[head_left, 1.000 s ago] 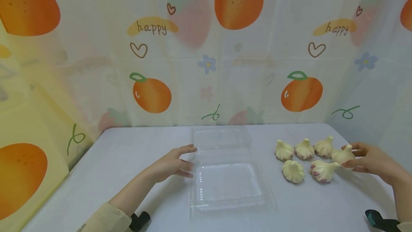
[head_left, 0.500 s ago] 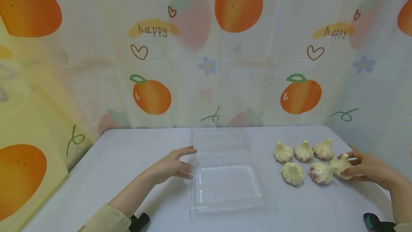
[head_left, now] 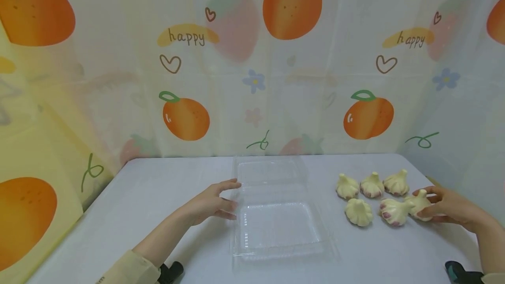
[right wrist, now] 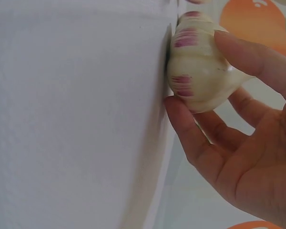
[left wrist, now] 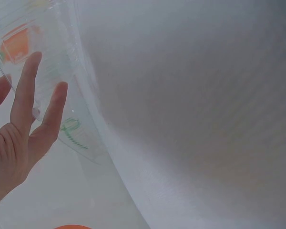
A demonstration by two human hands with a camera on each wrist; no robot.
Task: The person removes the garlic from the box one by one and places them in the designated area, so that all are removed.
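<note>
My right hand holds a garlic bulb low on the table, at the right end of the group. In the right wrist view, the thumb lies on one side of this purple-streaked bulb and the fingertips touch its other side. It sits against another garlic bulb on its left. My left hand is at the left side of a clear plastic clamshell box, its fingers spread and fairly straight. In the left wrist view, the fingers overlap the box's clear plastic wall.
Several more garlic bulbs stand in two rows right of the box. The box lies open, its lid toward the back edge of the white table. A fruit-print curtain hangs behind the table.
My right hand has brought its garlic bulb a little left and nearer, up against the neighbouring bulb, and has then stayed almost still. The left hand and the box have not moved.
</note>
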